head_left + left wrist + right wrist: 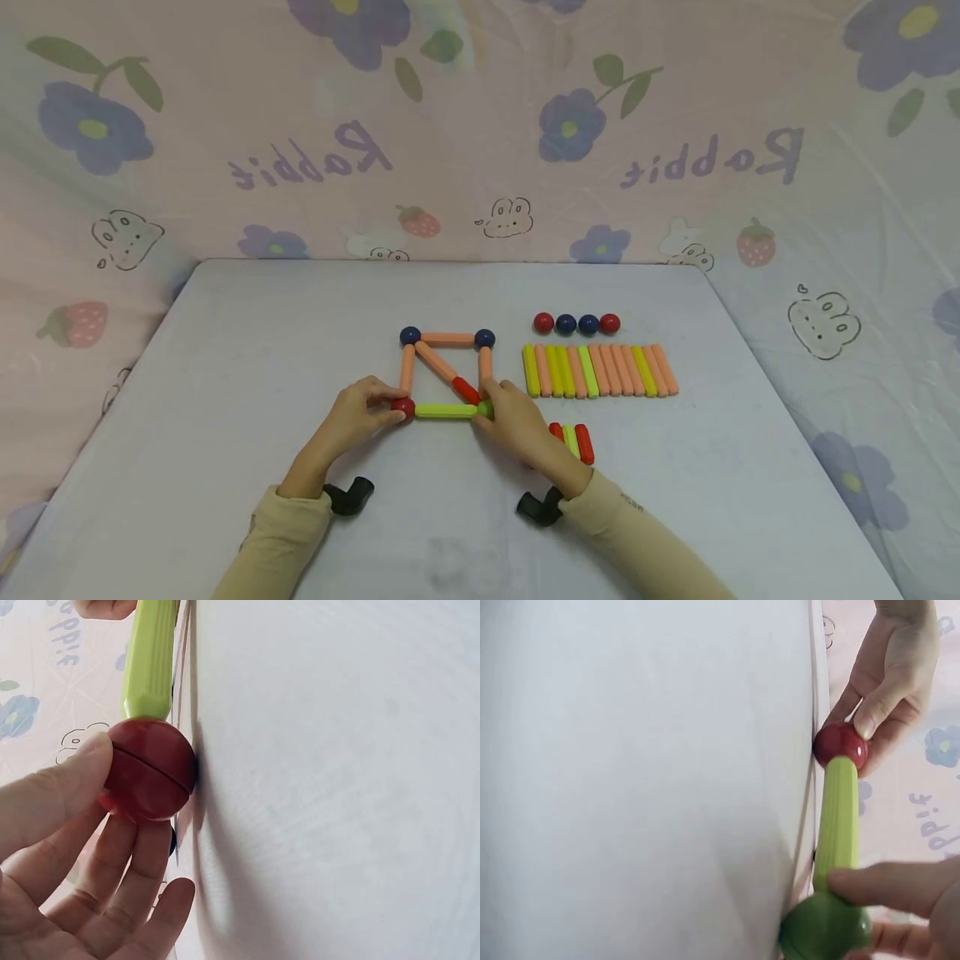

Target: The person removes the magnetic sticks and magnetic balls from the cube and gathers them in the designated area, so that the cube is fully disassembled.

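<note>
A flat square of sticks and balls lies on the table. My left hand [354,418] pinches the red ball [404,407] at its near left corner between thumb and fingers. At the near right corner, my right hand [519,423] grips the green ball [823,927], its thumb touching the end of the yellow-green stick [446,411] that joins both balls. Dark blue balls [410,336] form the far corners, linked by a peach stick [447,339]. From the far left ball, a peach stick [435,362] and a red stick [466,390] run diagonally towards the green ball.
Right of the square, a row of peach, yellow and green sticks [600,371] lies below several red and blue balls [566,324]. Short red and green sticks [583,443] sit partly behind my right forearm. A patterned curtain [465,125] hangs beyond the white table [300,308].
</note>
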### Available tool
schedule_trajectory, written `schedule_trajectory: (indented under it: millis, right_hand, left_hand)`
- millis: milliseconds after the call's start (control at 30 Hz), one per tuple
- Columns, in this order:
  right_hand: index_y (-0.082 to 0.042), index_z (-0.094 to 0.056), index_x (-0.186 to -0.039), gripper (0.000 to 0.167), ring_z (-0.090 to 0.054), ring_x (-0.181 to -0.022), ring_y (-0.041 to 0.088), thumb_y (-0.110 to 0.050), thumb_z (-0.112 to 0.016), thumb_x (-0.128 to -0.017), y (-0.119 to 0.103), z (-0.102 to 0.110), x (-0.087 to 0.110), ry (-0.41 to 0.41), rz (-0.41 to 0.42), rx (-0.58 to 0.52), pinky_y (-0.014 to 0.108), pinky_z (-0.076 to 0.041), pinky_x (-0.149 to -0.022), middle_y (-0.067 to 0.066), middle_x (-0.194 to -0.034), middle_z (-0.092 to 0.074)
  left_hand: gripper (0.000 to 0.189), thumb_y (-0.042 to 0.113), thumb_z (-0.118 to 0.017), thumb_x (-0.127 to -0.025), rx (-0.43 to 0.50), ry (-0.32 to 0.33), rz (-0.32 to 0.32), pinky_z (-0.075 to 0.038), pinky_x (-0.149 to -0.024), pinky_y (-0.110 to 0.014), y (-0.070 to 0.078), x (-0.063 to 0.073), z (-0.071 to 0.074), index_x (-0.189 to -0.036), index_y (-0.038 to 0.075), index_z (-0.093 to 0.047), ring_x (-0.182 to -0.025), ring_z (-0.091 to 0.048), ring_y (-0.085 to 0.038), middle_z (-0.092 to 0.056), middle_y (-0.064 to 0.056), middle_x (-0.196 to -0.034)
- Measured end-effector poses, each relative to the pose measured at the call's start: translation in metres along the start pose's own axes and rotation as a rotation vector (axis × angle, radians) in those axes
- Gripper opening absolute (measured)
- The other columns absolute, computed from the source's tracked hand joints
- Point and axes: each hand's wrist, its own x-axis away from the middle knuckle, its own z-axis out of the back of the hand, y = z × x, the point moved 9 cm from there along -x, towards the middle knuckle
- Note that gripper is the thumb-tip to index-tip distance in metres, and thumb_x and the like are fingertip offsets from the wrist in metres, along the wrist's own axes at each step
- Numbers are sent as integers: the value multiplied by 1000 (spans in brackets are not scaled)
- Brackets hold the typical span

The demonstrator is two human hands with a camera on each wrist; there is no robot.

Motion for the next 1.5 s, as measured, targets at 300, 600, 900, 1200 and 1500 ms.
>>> schedule_trajectory:
  millis: [300, 600, 900, 1200, 1500]
  right_hand:
    - [-7, -62, -95, 17, -44, -68, 16, -11, -72, -82, -2, 1, -1, 30, 50, -52, 19, -33, -56, 7, -80, -51]
    - [-9, -70, -97, 13, -47, -72, 18, -12, -64, -86, 7, 4, -1, -48, -21, -86, 22, -37, -61, 9, -87, -56]
    - [-8, -71, -100, 18, -48, -69, 16, -11, -57, -89, 9, 4, -2, -117, -11, -159, 22, -36, -59, 6, -84, -62]
    - [-6, -63, -111, 26, -50, -71, 15, -22, -54, -91, 24, 17, -5, -181, -27, -266, 22, -41, -60, 7, -86, -60]
    - [1, -56, -122, 35, -55, -72, 19, -18, -59, -92, 66, 58, -10, -171, -8, -439, 25, -47, -58, 22, -120, -56]
  left_hand:
    - [27, 7, -74, -82, 0, 2, 6, -52, -95, -48, -1, 0, -1, -108, 3, -73, -101, -62, -30, -66, -13, -99]
    - [27, 7, -74, -82, 5, -2, 25, -51, -96, -48, -1, 1, -1, -109, 3, -73, -103, -62, -31, -66, -13, -99]
    - [26, 6, -74, -81, -7, 8, -4, -52, -94, -48, 1, 1, 1, -107, 2, -73, -99, -62, -30, -66, -13, -97]
    - [26, 6, -74, -81, -6, 7, -10, -53, -93, -47, 2, 0, 0, -107, 2, -73, -98, -62, -29, -66, -13, -96]
    - [26, 6, -74, -82, -8, 3, -7, -52, -94, -48, 2, 1, -1, -108, 2, -73, -99, -62, -29, -66, -13, -98]
